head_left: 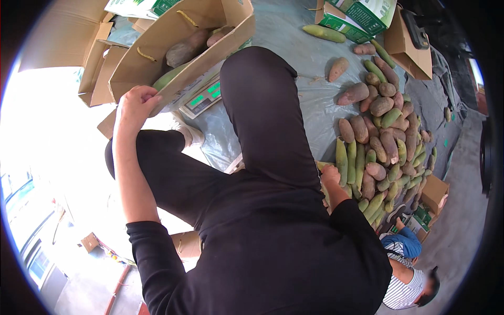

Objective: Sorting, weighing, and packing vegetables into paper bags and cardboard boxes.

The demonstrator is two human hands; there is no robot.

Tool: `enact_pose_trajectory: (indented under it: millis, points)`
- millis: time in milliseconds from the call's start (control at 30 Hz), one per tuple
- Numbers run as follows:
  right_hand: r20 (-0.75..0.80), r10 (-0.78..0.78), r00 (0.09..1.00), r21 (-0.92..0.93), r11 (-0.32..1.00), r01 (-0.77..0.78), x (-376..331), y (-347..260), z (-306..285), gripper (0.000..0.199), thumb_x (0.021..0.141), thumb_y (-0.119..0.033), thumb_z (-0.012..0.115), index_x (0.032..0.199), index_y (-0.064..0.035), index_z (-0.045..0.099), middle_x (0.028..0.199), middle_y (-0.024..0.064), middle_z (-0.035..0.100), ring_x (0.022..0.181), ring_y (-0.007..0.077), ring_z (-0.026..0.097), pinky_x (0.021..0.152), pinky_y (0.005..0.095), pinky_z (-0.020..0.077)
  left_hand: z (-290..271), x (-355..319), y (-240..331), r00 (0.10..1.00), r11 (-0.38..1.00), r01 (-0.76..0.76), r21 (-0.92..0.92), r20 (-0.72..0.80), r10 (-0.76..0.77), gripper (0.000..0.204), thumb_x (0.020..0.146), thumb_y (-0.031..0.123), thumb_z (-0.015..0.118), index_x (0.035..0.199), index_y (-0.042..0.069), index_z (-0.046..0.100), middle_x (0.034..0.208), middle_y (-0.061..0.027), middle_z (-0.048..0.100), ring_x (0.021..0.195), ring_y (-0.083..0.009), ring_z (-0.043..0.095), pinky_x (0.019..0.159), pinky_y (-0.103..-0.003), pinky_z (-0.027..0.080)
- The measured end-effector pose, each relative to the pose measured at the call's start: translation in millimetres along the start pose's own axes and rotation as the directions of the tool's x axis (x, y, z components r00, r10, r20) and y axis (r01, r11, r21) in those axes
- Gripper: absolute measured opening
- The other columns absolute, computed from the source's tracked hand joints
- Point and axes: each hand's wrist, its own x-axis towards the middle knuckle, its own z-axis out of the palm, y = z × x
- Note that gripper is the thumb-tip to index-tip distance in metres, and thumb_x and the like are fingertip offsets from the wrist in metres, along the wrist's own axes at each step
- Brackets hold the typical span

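At the upper left, my left hand [135, 105] is closed on the near corner of an open cardboard box [218, 52]. Inside the box lie reddish-brown root vegetables [181, 54] and a green radish [169, 76]; its near wall hides part of them. The box rests on a digital scale [202, 98] with a lit green display. Beyond my right thigh, my right hand [331, 177] is curled at the left edge of the vegetable pile, on a pale green radish [321, 165]. My leg hides some of those fingers.
A big pile of reddish-brown roots [381, 107] and green radishes [359, 165] spreads over plastic sheeting [283, 100] at the right. Green-and-white cartons [362, 18] stand at the top. Another person [407, 273] in a striped shirt is at the lower right.
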Motion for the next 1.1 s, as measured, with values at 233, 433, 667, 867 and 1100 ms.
enact_pose_trajectory:
  millis: [233,433,667,867,1100]
  points:
    - [-0.1,0.224,0.969,0.299,0.936,-0.185,0,0,16,0.017,0.085,-0.019,0.051,0.089,-0.0084,0.063,0.108,0.0135,0.061,0.102,0.0342,0.057,0.084,0.0443,0.0471,0,-4,-8,0.999,0.999,-0.043,-0.01,-0.029,0.042,0.02,0.073,0.016,0.068,0.088,0.002,0.068,0.077,-0.0095,0.063,0.069,-0.0195,0.061,0.065,-0.031,0.048]
    - [0.014,-0.176,0.984,-0.112,0.978,0.177,37,52,54,0.024,0.082,-0.021,0.052,0.086,-0.0039,0.067,0.088,0.0166,0.065,0.089,0.033,0.062,0.079,0.0418,0.0485,3,2,-5,0.998,0.996,-0.062,-0.058,-0.025,0.06,0.018,0.072,0.014,0.069,0.086,0.002,0.067,0.074,-0.0089,0.062,0.066,-0.0196,0.06,0.064,-0.031,0.047]
    - [-0.131,-0.008,0.991,0.429,0.901,0.063,29,49,63,0.024,0.077,-0.026,0.06,0.08,-0.0037,0.067,0.081,0.0185,0.064,0.082,0.0346,0.062,0.073,0.0406,0.0471,1,-3,-11,0.998,0.997,-0.058,-0.052,-0.038,0.056,0.019,0.072,0.014,0.068,0.086,0.002,0.067,0.077,-0.0098,0.063,0.068,-0.02,0.061,0.065,-0.031,0.048]
    - [-0.139,-0.005,0.99,0.529,0.845,0.079,24,52,52,0.024,0.077,-0.024,0.06,0.082,-0.0018,0.067,0.076,0.017,0.065,0.076,0.0297,0.063,0.068,0.0384,0.047,-3,-6,-4,0.997,0.997,-0.06,-0.044,-0.045,0.058,0.02,0.072,0.014,0.067,0.088,0.002,0.067,0.077,-0.0115,0.064,0.07,-0.0221,0.062,0.067,-0.032,0.049]
    - [-0.008,0.058,0.998,0.928,0.373,-0.014,15,30,-36,0.019,0.083,-0.022,0.057,0.087,-0.006,0.067,0.071,0.0027,0.055,0.069,0.0144,0.055,0.055,0.0298,0.047,-8,-10,-10,0.999,1.0,-0.025,-0.016,-0.037,0.025,0.021,0.072,0.015,0.067,0.088,0.003,0.067,0.077,-0.0107,0.063,0.07,-0.0228,0.061,0.067,-0.033,0.048]
